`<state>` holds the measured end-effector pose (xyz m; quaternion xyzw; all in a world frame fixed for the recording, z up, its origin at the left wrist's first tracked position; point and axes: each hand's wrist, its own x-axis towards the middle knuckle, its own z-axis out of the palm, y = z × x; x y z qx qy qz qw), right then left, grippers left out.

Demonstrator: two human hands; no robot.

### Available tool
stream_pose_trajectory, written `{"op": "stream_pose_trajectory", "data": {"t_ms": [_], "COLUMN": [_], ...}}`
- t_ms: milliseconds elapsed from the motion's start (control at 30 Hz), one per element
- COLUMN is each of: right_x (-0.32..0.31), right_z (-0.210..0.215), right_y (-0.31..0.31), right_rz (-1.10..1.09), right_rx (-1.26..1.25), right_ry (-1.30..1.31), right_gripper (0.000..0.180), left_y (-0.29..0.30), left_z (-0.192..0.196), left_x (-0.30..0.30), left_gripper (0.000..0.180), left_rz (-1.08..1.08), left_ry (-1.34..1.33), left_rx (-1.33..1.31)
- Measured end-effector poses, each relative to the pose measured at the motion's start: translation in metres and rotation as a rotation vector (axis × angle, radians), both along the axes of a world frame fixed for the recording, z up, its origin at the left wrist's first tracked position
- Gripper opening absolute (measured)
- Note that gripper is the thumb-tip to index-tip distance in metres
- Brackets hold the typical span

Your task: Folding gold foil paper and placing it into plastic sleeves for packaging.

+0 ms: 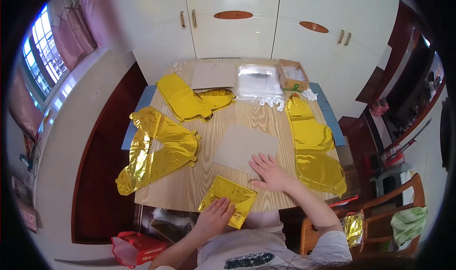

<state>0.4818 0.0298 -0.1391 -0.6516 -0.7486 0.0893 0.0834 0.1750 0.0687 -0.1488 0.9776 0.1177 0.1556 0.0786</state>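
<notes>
1. Foil (228,194), a small folded gold piece, lies at the near edge of our table (190,184), just in front of us.
2. We press our left hand (213,218) flat on the foil's near side; the fingers are spread and lie on the sheet, pinching nothing.
3. Our right hand (270,171) rests palm down with fingers splayed on the near corner of a grey card (242,146), holding nothing between the fingers.
4. The card lies flat mid-table, just beyond the foil; we cannot tell whether the two touch.
5. To our left a large crumpled gold balloon (159,149) sprawls over the table's left edge.
6. Further back on the left lie another gold balloon (183,98) and a smaller one (216,98), touching each other.
7. Along the right side a long gold balloon (313,144) runs from the far end down to the near right corner.
8. At the far end we see a second grey card (213,75), a stack of clear bags (259,82) and an open box (292,75).
9. Small white rings (271,102) lie just in front of the bags.
10. Behind the table stand white cupboards (237,28).
</notes>
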Motion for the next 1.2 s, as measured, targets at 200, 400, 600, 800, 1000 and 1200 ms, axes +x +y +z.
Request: {"op": "stream_pose_trajectory", "data": {"t_ms": [200,400,600,800,1000,1200], "right_x": [-0.044,-0.07,-0.04,-0.027,-0.027,0.031], "right_z": [0.016,0.01,0.092,0.031,0.061,0.118], "right_y": [-0.062,-0.108,-0.08,-0.036,-0.044,-0.042], "right_rz": [0.046,0.075,-0.543,-0.596,-0.656,-0.031], "right_rx": [0.032,0.236,0.479,0.133,0.269,0.519], "right_ry": [-0.175,-0.056,0.925,1.171,0.928,0.35], "right_gripper": [0.08,0.038,0.03,0.046,0.042,0.021], "left_y": [0.004,0.008,0.008,0.017,0.039,0.062], "left_z": [0.032,0.055,0.059,0.06,0.033,0.048], "left_x": [-0.059,-0.078,-0.095,-0.046,-0.023,-0.063], "left_gripper": [0.033,0.041,0.04,0.041,0.043,0.044], "left_rz": [0.431,0.539,0.445,0.522,0.525,0.35], "left_ry": [-0.128,-1.091,-1.228,-1.056,-0.968,-1.178], "left_rx": [-1.097,-1.812,-2.001,-2.146,-2.212,-1.913]}}
